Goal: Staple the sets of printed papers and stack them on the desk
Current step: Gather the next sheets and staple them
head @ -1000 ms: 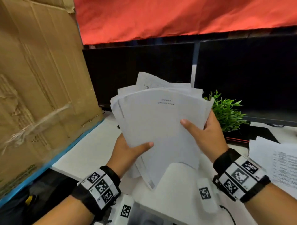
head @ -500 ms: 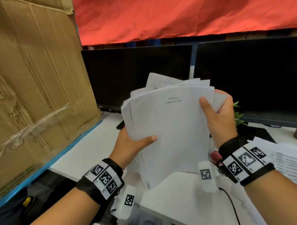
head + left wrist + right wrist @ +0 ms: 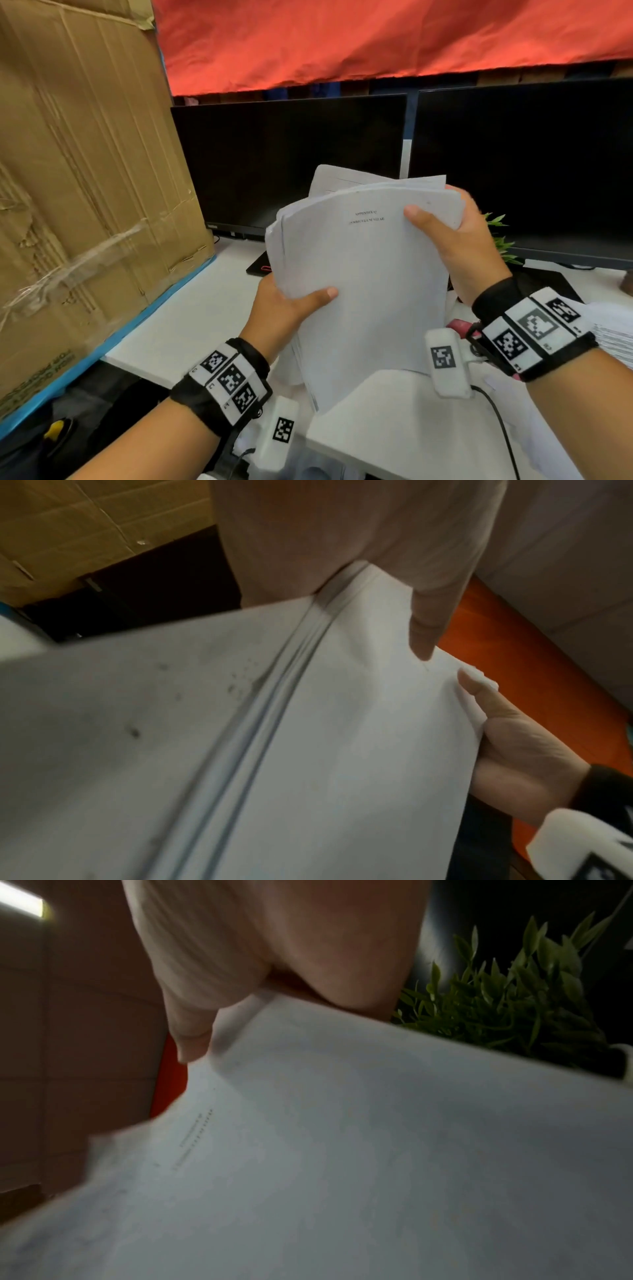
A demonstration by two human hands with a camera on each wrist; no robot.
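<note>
I hold a thick, uneven stack of printed papers upright above the white desk, in front of the monitors. My left hand grips its lower left edge, thumb across the front sheet. My right hand grips the upper right corner, thumb on the front and fingers behind. The sheets fan out at the top, and one page sticks up behind. In the left wrist view the stack's edge shows as layered sheets. In the right wrist view the papers fill the frame. A red stapler-like object peeks out by my right wrist.
A large cardboard box stands at the left. Two dark monitors line the back. A small green plant sits behind my right hand. More printed sheets lie at the right, a white block in front.
My right hand slid from the stack's middle right edge up to its top right corner. The stack rose and stands more upright. My left hand kept its grip.
</note>
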